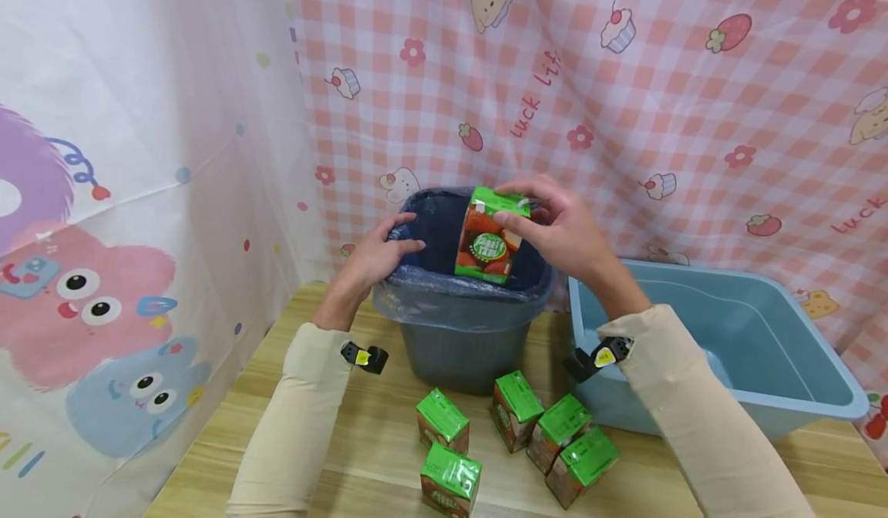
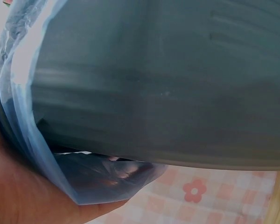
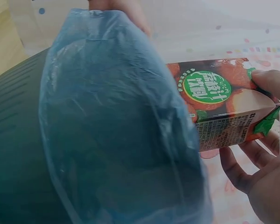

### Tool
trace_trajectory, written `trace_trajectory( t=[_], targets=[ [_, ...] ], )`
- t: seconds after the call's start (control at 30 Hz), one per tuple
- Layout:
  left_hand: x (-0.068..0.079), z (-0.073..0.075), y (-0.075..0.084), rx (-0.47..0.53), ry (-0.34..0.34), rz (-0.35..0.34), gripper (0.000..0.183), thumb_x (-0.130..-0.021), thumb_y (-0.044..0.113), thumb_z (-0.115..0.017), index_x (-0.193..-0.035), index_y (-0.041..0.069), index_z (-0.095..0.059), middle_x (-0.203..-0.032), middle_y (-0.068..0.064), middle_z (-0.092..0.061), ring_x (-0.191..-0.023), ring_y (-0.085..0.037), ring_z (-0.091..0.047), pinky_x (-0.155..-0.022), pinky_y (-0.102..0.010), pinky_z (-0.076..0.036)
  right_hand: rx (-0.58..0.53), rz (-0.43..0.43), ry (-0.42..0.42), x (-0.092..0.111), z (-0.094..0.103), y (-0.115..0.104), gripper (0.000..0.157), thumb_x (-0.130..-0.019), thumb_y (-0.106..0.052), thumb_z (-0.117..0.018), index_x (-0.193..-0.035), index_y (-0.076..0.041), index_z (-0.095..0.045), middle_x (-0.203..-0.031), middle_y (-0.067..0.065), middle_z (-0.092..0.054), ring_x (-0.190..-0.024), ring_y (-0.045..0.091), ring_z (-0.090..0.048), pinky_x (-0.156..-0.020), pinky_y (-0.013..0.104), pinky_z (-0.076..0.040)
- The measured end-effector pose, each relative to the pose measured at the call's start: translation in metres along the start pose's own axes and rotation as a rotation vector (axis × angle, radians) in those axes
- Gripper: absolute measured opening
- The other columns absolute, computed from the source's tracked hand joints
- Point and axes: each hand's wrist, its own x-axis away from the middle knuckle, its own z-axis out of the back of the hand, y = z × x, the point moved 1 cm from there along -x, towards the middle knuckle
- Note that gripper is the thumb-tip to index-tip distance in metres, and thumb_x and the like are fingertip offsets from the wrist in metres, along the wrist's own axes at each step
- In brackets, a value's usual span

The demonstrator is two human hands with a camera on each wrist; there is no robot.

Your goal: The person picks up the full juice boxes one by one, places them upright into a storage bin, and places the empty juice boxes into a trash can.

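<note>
Pinching a red-and-green juice carton [image 1: 488,244] in the right hand [image 1: 563,229], with thumb against the printed front and fingers behind the upper end. Holding the carton tilted at the opening of a grey bin [image 1: 472,356], below the grip; in the right wrist view, showing the carton partly hidden behind a translucent blue liner [image 1: 458,304] folded outward over the bin's rim. Resting the left hand [image 1: 377,253] on the lined rim, left of the right-hand grip, and spreading thumb and index finger apart over the edge. Being unable to tell pinching from plain resting there.

Showing two matching cartons [image 1: 444,418] on the wooden table [image 1: 368,441], below and left of the right-hand grip. Showing three more cartons [image 1: 560,424] grouped closely below that grip. Showing a light-blue tub [image 1: 756,341] right of the grip, beside the bin, and a pink checked cloth [image 1: 444,94] beyond.
</note>
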Motion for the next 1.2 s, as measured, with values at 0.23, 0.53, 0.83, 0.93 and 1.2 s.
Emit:
trace_trajectory(
  t=[0.23,0.53,0.83,0.93,1.2],
  targets=[
    [-0.002,0.000,-0.001,0.000,0.002,0.002,0.059,-0.095,0.033,-0.062,-0.150,0.026,-0.043,-0.163,-0.002,-0.023,-0.147,-0.029,-0.024,-0.118,-0.054,-0.022,0.029,0.015,-0.026,-0.001,-0.010,0.007,0.031,-0.094,-0.019,-0.069,-0.124,-0.011,-0.066,-0.123,0.005,-0.060,-0.104,0.019,-0.054,-0.090,0.043,-0.046],
    [-0.002,0.000,0.000,-0.004,0.001,-0.007,0.057,-0.095,0.032,-0.061,-0.149,0.026,-0.043,-0.164,-0.003,-0.023,-0.147,-0.029,-0.024,-0.118,-0.054,-0.021,0.047,-0.021,-0.036,-0.003,-0.017,0.015,0.033,-0.093,-0.022,-0.070,-0.124,-0.012,-0.066,-0.124,0.006,-0.059,-0.107,0.021,-0.054,-0.094,0.047,-0.046],
    [-0.002,0.000,0.000,-0.022,0.003,-0.012,0.058,-0.094,0.032,-0.062,-0.149,0.027,-0.043,-0.163,-0.003,-0.023,-0.147,-0.029,-0.025,-0.118,-0.054,-0.021,0.062,-0.037,-0.041,-0.001,-0.020,0.020,0.033,-0.093,-0.023,-0.070,-0.124,-0.012,-0.067,-0.123,0.007,-0.058,-0.110,0.022,-0.052,-0.093,0.046,-0.046],
    [-0.001,0.000,0.000,-0.024,-0.001,-0.011,0.058,-0.095,0.032,-0.061,-0.150,0.027,-0.042,-0.163,-0.003,-0.023,-0.147,-0.029,-0.025,-0.118,-0.054,-0.021,0.062,-0.041,-0.048,-0.001,-0.023,0.020,0.032,-0.093,-0.023,-0.070,-0.123,-0.012,-0.067,-0.122,0.007,-0.059,-0.109,0.023,-0.052,-0.093,0.045,-0.046],
    [-0.001,0.000,0.000,-0.022,-0.005,-0.011,0.058,-0.095,0.032,-0.061,-0.150,0.027,-0.042,-0.163,-0.003,-0.023,-0.146,-0.030,-0.027,-0.118,-0.054,-0.022,0.073,-0.048,-0.067,-0.002,-0.027,0.024,0.031,-0.094,-0.024,-0.070,-0.122,-0.013,-0.068,-0.122,0.007,-0.059,-0.107,0.021,-0.053,-0.093,0.044,-0.047]
  ],
)
